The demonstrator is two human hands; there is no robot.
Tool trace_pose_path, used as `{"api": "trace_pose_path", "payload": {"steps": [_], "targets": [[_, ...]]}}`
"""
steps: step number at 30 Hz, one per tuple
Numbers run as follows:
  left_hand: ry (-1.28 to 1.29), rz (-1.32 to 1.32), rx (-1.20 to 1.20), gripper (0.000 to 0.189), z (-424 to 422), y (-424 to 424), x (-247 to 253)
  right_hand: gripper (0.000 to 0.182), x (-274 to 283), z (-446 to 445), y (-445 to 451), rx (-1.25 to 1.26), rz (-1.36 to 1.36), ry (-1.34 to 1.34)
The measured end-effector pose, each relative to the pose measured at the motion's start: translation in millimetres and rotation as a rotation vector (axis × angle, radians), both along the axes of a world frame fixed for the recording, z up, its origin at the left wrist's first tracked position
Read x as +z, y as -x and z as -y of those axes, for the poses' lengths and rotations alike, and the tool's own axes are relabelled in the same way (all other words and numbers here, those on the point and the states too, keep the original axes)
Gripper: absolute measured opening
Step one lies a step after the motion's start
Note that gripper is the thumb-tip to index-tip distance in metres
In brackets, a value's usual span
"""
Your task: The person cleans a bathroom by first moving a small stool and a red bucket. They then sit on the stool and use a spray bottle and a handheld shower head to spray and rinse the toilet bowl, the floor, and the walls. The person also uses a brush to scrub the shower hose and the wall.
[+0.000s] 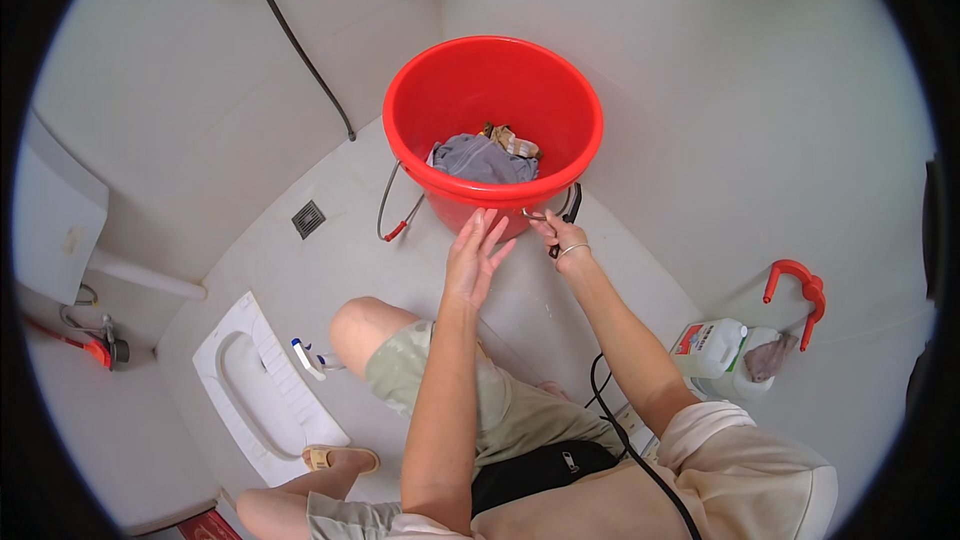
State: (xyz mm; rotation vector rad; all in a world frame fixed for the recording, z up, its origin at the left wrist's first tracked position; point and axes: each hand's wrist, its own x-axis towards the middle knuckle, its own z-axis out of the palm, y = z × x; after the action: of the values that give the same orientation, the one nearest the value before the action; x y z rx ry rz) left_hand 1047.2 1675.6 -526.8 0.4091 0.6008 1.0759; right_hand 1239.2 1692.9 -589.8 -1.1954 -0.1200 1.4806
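Observation:
A large red plastic bucket [491, 199] stands in front of me, with grey cloth [484, 159] and a tan and brown fabric item [516, 141] lying inside at the bottom. My right hand [559, 234], with a bangle at the wrist, is at the bucket's near right side, its fingers closed around a black grip on a metal wire piece by the rim. My left hand [478, 255] is raised just below the near rim, fingers spread, holding nothing. A wire handle with a red grip [395, 230] hangs at the bucket's left side.
A floor drain [308, 219], a white squat toilet [262, 390] and a spray bottle [309, 358] are to the left. A dark hose [292, 37] hangs along the wall. Plastic jugs [709, 346] and a red wall hook [806, 292] are at the right. A black cable [637, 442] crosses my body.

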Motion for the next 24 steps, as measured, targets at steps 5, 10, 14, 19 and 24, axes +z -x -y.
{"api": "trace_pose_path", "payload": {"steps": [5, 10, 14, 19, 24], "targets": [[0.012, 0.006, -0.007, 0.063, -1, -2, -1, 0.026, 5, 10, -1, -0.207, 0.343, 0.154], [0.079, 0.047, 0.053, 0.061, -8, 7, -12, 0.030, 42, 31, 9, -0.379, 0.336, -0.046], [0.222, 0.112, 0.337, 0.057, -11, 15, -10, 0.029, 106, 37, 77, -0.221, 0.485, -0.215], [0.342, 0.231, 0.705, 0.048, -21, 54, -7, 0.018, 129, -9, 130, -0.080, 1.035, -0.630], [0.432, 0.326, 0.799, 0.089, -32, 95, -24, 0.019, 121, -73, 162, 0.488, 1.770, -0.445]]}}
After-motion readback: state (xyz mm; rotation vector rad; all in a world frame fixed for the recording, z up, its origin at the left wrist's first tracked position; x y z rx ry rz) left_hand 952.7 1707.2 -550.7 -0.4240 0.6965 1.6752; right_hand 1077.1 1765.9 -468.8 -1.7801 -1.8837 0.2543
